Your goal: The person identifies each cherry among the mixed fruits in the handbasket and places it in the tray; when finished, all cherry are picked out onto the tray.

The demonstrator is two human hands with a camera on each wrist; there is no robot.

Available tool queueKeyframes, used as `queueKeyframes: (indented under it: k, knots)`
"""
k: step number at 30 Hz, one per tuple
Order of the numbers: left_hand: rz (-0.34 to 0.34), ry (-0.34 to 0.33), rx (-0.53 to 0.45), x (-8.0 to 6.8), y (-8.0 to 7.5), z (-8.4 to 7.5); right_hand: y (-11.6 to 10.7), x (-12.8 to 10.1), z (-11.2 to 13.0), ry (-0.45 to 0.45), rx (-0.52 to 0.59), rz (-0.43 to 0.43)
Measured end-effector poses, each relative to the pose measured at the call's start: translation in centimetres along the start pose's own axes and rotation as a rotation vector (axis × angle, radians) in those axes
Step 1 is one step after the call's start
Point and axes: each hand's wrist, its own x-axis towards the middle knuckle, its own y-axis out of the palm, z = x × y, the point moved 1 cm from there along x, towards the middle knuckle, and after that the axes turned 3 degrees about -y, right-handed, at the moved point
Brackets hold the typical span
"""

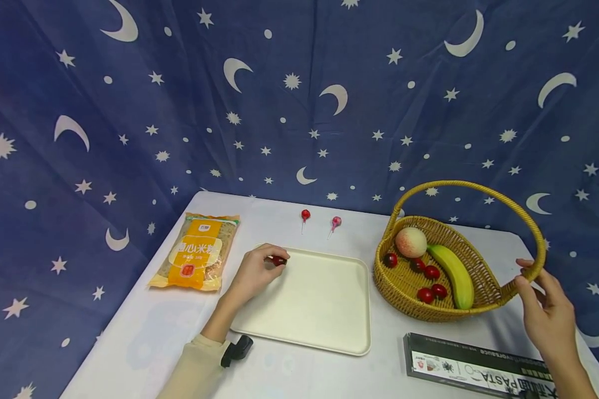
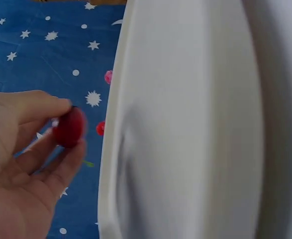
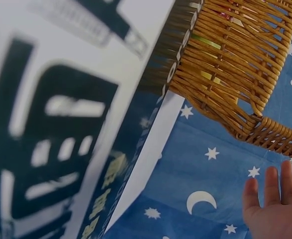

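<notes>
Two hands work over the white bench [image 1: 145, 332]. Nearest lies a dark pasta box [image 1: 474, 367], flat along the bench's near edge. Just beyond it the right hand [image 1: 544, 310] rises with fingers straight and loosely spread, holding nothing, its fingertips right at the lower end of the wicker basket's [image 1: 404, 288] arched handle; whether they actually touch the handle cannot be told. On the other side the left hand [image 1: 254, 271] reaches forward from a pale sleeve, wrist low and fingers curled, and pinches a small red cherry [image 1: 278, 260] between thumb and fingertips at the far-left corner of the cream tray [image 1: 329, 332]. The cherry looks light, smooth and somewhat slippery, and likely soft enough to bruise, so a gentle pinch across its round middle suits it better than a squeeze. Inside the basket sit a peach [image 1: 411, 242], a banana [image 1: 453, 274] and several more cherries. Left of the tray lies an orange snack packet [image 1: 196, 252], and farther back two lollipops [image 1: 305, 215] rest near the starry blue backdrop [image 1: 299, 100].
</notes>
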Motion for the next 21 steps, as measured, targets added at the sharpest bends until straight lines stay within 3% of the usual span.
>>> queueKeyframes:
  k: [6,13,21]
  knots:
    - [0.062,-0.072,0.150,-0.2,0.7,1.1,0.0,0.0,-0.1,0.009,-0.005,-0.003]
    - [0.038,-0.009,0.217,-0.3,1.0,1.2,0.1,0.0,-0.3,0.053,-0.027,0.008]
    - [-0.003,0.032,0.268,-0.6,0.6,0.5,0.1,0.1,-0.3,0.027,-0.014,0.004]
